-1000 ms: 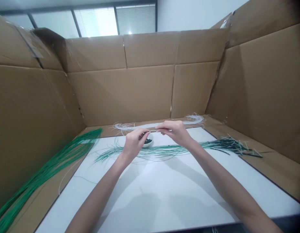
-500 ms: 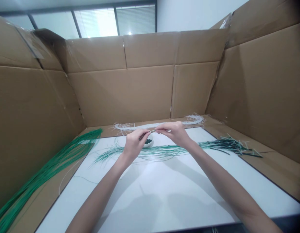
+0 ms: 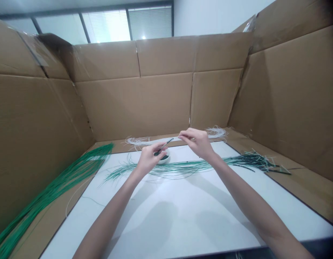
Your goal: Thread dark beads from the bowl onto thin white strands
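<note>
While our left hand (image 3: 149,160) is pinching a beaded wire (image 3: 167,142) above a small bowl (image 3: 164,162), our right hand (image 3: 197,142) is keeping a narrow pinch just beside the wire's tip, over the white strands (image 3: 152,141); we cannot tell whether it is gripping them. The bowl's dark contents are too small to make out. The board (image 3: 182,223) is extending toward us beneath our forearms, with green wires (image 3: 61,187) lying beyond its left edge and cardboard walls (image 3: 134,108) standing beyond its far edge.

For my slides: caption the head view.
Left hand and right hand hold a dark-beaded strand above a small white bowl, green strands on a white board.
</note>
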The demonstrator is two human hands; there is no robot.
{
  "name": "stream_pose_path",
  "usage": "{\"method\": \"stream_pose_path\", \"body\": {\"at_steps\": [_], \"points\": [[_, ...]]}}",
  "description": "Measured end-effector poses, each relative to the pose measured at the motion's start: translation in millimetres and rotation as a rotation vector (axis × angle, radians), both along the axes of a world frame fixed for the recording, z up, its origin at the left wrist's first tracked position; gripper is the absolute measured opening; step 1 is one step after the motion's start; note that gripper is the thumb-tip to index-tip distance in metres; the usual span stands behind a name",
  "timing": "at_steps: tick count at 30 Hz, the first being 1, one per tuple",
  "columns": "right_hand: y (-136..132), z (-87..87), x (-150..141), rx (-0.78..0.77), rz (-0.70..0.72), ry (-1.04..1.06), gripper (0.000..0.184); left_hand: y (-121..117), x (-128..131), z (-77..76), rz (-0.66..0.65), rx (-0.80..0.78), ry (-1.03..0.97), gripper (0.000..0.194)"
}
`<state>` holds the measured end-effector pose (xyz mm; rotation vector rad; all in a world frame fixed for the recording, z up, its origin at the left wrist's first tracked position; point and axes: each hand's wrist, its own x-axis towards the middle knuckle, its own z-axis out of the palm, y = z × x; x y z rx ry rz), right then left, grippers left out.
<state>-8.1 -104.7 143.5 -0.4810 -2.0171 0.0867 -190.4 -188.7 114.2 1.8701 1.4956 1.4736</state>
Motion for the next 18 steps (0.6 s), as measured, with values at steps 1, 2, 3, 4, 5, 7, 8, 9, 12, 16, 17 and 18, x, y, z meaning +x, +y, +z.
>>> {"method": "stream_pose_path", "body": {"at_steps": [1, 2, 3, 4, 5, 7, 8, 9, 12, 16, 17, 18], "points": [[1, 0.8, 1, -0.012, -0.013, 0.024, 0.015, 1, -2, -0.3, -0.027, -0.024, -0.024, 0.038], [3, 1.4, 2, -0.023, -0.022, 0.046, 0.014, 3, -5, -1.0, -0.056, -0.050, -0.044, 0.042], [4, 1.8, 3, -0.033, -0.028, 0.060, 0.014, 5, -7, -2.1, -0.081, -0.081, -0.061, 0.045], [5, 1.8, 3, -0.043, -0.033, 0.069, 0.014, 7, -9, -3.3, -0.099, -0.116, -0.080, 0.047], [7, 1.5, 4, -0.051, -0.039, 0.073, 0.014, 9, -11, -4.7, -0.111, -0.151, -0.101, 0.046], [9, 0.4, 4, -0.068, -0.051, 0.072, 0.014, 12, -14, -7.3, -0.115, -0.206, -0.147, 0.044], [11, -0.4, 4, -0.075, -0.059, 0.069, 0.013, 13, -15, -8.3, -0.115, -0.220, -0.169, 0.042], [12, -1.1, 4, -0.081, -0.067, 0.066, 0.013, 14, -16, -8.9, -0.114, -0.226, -0.191, 0.040], [16, -3.0, 4, -0.091, -0.091, 0.055, 0.014, 15, -18, -9.4, -0.127, -0.197, -0.267, 0.036], [21, -3.8, 5, -0.090, -0.120, 0.035, 0.014, 16, -20, -8.4, -0.128, -0.136, -0.332, 0.037], [22, -3.8, 5, -0.089, -0.125, 0.034, 0.014, 15, -20, -8.1, -0.106, -0.123, -0.330, 0.037], [23, -3.9, 6, -0.088, -0.128, 0.036, 0.015, 15, -19, -7.8, -0.074, -0.106, -0.318, 0.038]]}}
